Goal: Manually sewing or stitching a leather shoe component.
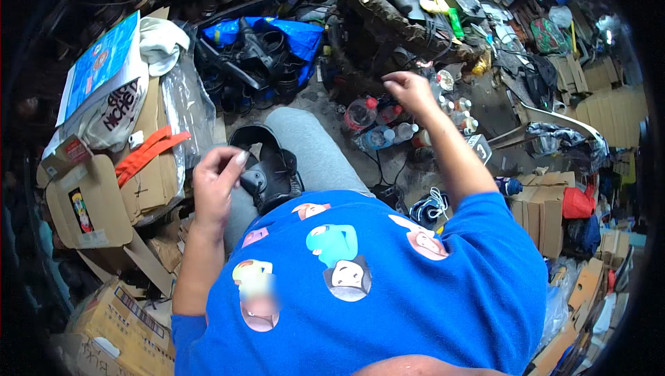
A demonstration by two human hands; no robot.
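A black boot rests on my lap, its open top facing away from me and some light scraps showing near the opening. Beside it, my left hand is closed, thumb and forefinger pressed together close to the boot's side. Whatever those fingertips pinch is too small to make out. My right hand is raised out to the right, above a group of plastic bottles and apart from the boot. Its fingers are curled together, and I cannot see what, if anything, is between them.
Several plastic bottles stand on the floor ahead. A cluttered round worktop is beyond them. Black footwear lies on a blue sheet at the far left. Cardboard with an orange strap is at left; a laced shoe sits at right.
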